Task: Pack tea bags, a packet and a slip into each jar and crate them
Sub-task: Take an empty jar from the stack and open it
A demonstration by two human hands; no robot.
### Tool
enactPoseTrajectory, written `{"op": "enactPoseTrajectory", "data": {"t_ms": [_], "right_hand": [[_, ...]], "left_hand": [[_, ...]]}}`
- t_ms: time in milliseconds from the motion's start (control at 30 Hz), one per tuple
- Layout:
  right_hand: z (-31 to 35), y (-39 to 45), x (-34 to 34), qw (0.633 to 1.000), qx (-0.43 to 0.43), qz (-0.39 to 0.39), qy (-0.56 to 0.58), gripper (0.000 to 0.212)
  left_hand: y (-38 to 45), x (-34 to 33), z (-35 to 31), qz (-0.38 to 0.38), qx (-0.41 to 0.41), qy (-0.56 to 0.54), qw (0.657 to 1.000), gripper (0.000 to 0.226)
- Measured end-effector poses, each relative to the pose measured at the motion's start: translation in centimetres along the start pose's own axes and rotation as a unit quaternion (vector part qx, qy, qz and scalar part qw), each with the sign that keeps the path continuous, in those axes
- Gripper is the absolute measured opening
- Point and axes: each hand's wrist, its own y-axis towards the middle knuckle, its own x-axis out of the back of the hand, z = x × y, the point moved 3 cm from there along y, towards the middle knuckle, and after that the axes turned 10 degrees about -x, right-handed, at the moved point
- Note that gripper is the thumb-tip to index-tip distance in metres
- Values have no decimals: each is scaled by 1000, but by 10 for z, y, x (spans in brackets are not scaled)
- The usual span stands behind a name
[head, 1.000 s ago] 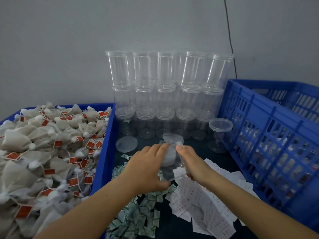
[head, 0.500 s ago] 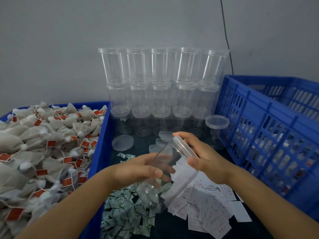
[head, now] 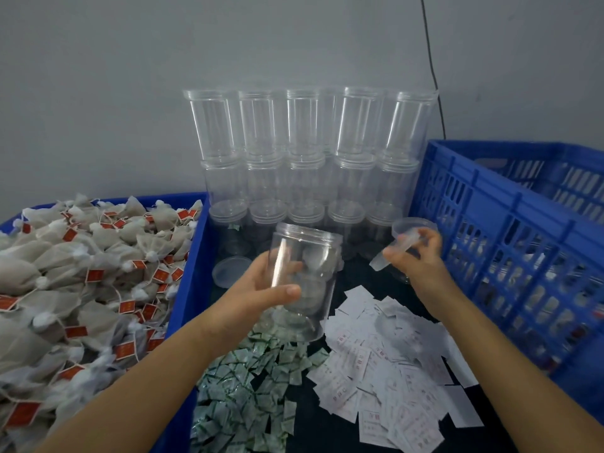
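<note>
A grey wall (head: 130, 76) fills the background, with a thin black cable (head: 433, 70) running down it at the right. On the left a blue bin (head: 191, 273) is heaped with tea bags (head: 65, 273), pale pouches with red tags on strings. On the right stands a blue slatted crate (head: 510, 256); through its slats something shows inside, too blurred to tell. Between them, against the wall, clear jars (head: 310, 152) stand stacked 3 tiers high, about 5 across, each capped with a clear lid. In front of the stack lies the dark tabletop (head: 310, 420), carrying a scatter of white printed slips (head: 385, 371) at the right and a pile of small green-and-white packets (head: 248, 393) at the left, the 2 heaps just beside each other. Over the near edge of the packets the left hand (head: 261, 289) holds an open jar (head: 304, 282) tilted, its mouth toward the wall, thumb across the near side and fingers wrapped behind the clear wall. The right hand (head: 421, 263) is apart from it, near the crate, pinching a clear lid (head: 397, 253) by its edge between curled fingers. Just behind that hand another lidded jar (head: 413, 225) stands alone. A loose lid (head: 233, 271) lies flat on the tabletop beside the bin.
</note>
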Motion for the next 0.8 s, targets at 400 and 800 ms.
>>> {"op": "enactPoseTrajectory", "data": {"t_ms": [400,800], "right_hand": [[-77,50,-38,958,-151,-167,-179,83],[-72,55,-34,887,-176,-119,-410,77]], "left_hand": [[10,15,15,-119,3,97,988,101],[15,14,30,-65,-9,162,985,88]]}}
